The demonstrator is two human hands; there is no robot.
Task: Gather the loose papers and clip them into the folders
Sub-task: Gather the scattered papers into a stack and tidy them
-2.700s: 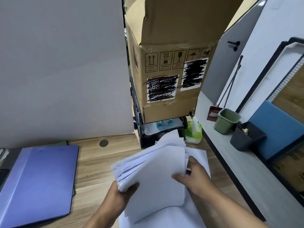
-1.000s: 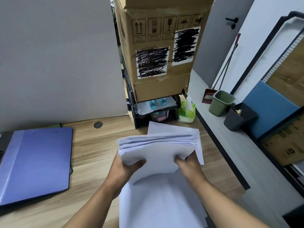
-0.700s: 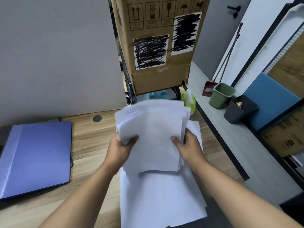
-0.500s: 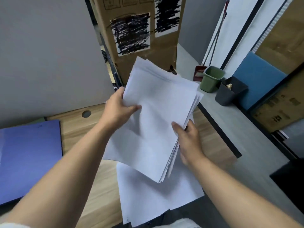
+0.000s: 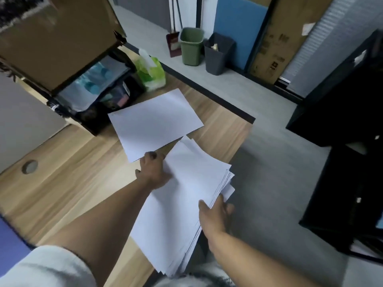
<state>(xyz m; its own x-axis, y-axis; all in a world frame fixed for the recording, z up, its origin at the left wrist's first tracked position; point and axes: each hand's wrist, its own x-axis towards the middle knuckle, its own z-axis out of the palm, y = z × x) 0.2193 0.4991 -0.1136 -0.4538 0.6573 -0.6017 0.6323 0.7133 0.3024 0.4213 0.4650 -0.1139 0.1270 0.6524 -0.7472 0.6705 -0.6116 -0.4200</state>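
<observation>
A thick stack of white papers point(image 5: 186, 195) is held low over the near right corner of the wooden desk point(image 5: 68, 183), partly past its edge. My left hand point(image 5: 154, 172) grips the stack's far left edge, and its fingertips reach the near corner of a loose white sheet point(image 5: 154, 121) lying flat on the desk. My right hand point(image 5: 215, 214) holds the stack's right edge from below. A sliver of the purple folder point(image 5: 10, 239) shows at the bottom left, mostly out of frame.
A cardboard box point(image 5: 51, 38) sits on a black desk organizer point(image 5: 99, 98) at the back, beside a green tissue pack point(image 5: 151, 73). On the floor to the right are a green bin point(image 5: 191, 46), a dark bin point(image 5: 217, 52) and black shelving point(image 5: 342, 141).
The stack was raised upright in both hands, then lowered toward the desk's right corner. The view swung right, so the folder left the frame and a single sheet now lies uncovered.
</observation>
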